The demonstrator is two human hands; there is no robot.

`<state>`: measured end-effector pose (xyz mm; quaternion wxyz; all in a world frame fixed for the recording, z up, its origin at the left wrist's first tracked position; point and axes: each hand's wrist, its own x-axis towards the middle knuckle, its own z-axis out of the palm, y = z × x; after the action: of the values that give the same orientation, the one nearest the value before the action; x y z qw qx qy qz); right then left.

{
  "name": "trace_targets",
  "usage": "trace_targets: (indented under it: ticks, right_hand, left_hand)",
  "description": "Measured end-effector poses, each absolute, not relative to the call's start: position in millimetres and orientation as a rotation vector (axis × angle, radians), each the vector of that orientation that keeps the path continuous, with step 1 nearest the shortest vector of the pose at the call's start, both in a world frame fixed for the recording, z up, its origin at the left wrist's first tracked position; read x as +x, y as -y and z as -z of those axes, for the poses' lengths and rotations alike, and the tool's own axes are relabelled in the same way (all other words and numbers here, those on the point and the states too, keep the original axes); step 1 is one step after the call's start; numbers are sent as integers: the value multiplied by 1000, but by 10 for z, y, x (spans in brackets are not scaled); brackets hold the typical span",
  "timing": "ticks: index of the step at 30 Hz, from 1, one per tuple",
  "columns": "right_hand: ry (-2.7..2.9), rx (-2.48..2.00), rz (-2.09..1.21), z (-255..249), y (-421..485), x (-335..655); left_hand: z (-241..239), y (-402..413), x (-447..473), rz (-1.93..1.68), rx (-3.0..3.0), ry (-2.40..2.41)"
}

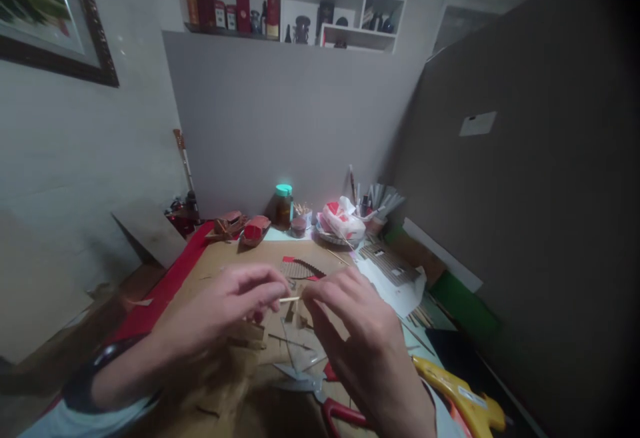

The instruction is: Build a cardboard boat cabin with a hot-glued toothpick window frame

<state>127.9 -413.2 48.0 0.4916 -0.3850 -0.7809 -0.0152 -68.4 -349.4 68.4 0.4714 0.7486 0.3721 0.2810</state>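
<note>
A: What could bite from here? Biggest first.
B: Brown work surface [193,295], centre to lower frame, is cluttered. A part dropped there could get lost among the scraps.
A: Hands?
B: Right hand [363,321], right of centre, and left hand [243,298], left of centre, both have fingertips pinched on one thin stick. Right-hand contact is partly hidden. Uneven squeeze or a twist could snap the stick or flick it out.
A: Tools?
B: Yellow glue gun [460,395], lower right, sits just beside the right sleeve [443,405]. An elbow swing could knock it. Can't tell if it's hot. Red-handled scissors [319,388], lower centre, lie with blades spread below the hands; a careless drop of the wrist could mean a nick.
A: Smaller?
B: Clear triangular sheet [300,358], above the scissors. Hard to see, easy to bump.
A: And the stick itself?
B: Thin stick [289,299], frame centre, bridging the fingertips. Pale yellow, slim, looks straight and roughly level. Probably wood. Both ends covered by fingers, so full length unknown.
</note>
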Motion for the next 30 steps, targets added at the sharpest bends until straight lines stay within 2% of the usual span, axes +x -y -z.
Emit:
trace_targets:
  ticks: [12, 18, 21, 30]
  right_hand:
    - [1818, -854, 40, -468, 4103, 1387]
    - [1485, -912, -751, -439, 4050, 1351]
    - [1465, -918, -956, -361, 4005, 1277]
    - [1592, -1101, -642, -74, 3872, 1292]
  left_hand:
    - [-761, 3645, -438, -653, 1698, -858]
    - [-665, 3585, -393, -816, 1653, -899]
    - [-578, 3581, -369, -853, 1686, -892]
    - [-183, 3353, -285, -736, 1546, -875]
